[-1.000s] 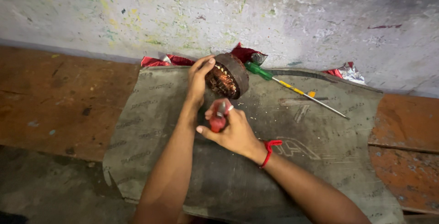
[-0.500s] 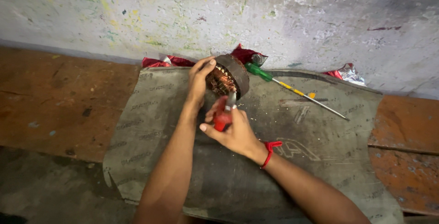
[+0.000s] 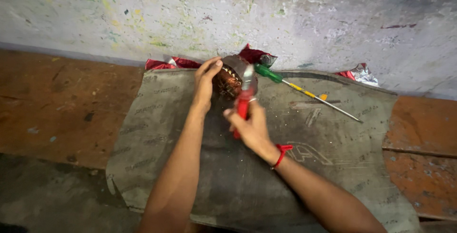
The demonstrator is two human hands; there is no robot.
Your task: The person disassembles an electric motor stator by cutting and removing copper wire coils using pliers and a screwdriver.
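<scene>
left hand (image 3: pixel 204 83) grips motor stator (image 3: pixel 235 77) on grey mat (image 3: pixel 333 166); right hand (image 3: pixel 250 126) closed round red-handled pliers (image 3: pixel 243 103), jaws at copper windings.

The right hand (image 3: pixel 252 128) hides most of the red-handled tool (image 3: pixel 243 104); its blurred tip, at twelve o'clock, cannot be identified; both forearms are cut off at six o'clock.

Soft, diffuse light lit the scene evenly and rather dimly, brightest on the pale wall (image 3: pixel 295 19) above. Shadows were faint, gathering beneath the forearms on the grey mat (image 3: pixel 333 157). A small glare marked the foil scrap (image 3: pixel 360 73). The lower left corner fell dark. Focus was moderate; fine detail stayed soft.
</scene>
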